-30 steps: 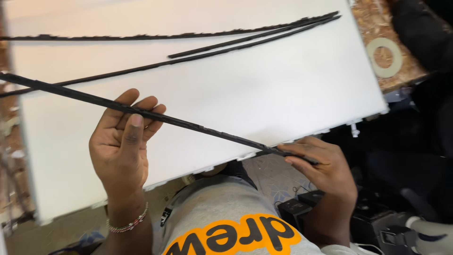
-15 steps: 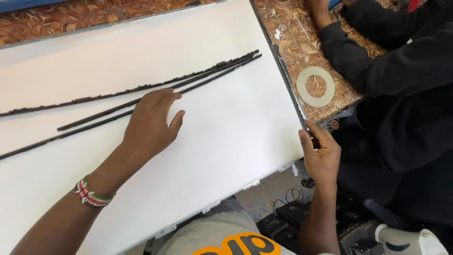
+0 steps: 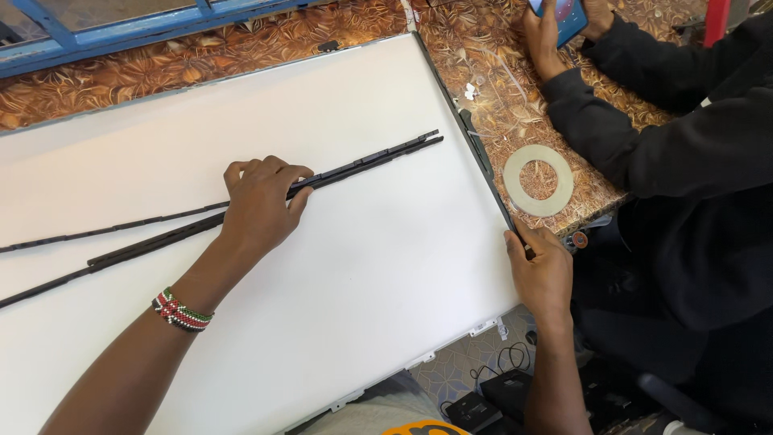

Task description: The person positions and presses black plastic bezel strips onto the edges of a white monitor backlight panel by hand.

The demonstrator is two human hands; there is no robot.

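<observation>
A large white panel lies flat across a brown patterned table. Long thin black strips lie on it, running from left to upper right. My left hand rests on top of these strips, fingers curled over them. My right hand grips the panel's right edge, where a black frame strip runs along the side.
A grey ring of tape lies on the table right of the panel. Another person in dark sleeves sits at the right, holding a phone. A blue frame runs along the back. Cables and black boxes lie on the floor.
My view has shifted slightly and closed in. My left hand has curled its fingers over the black strips. My right hand stays on the panel's right edge.
</observation>
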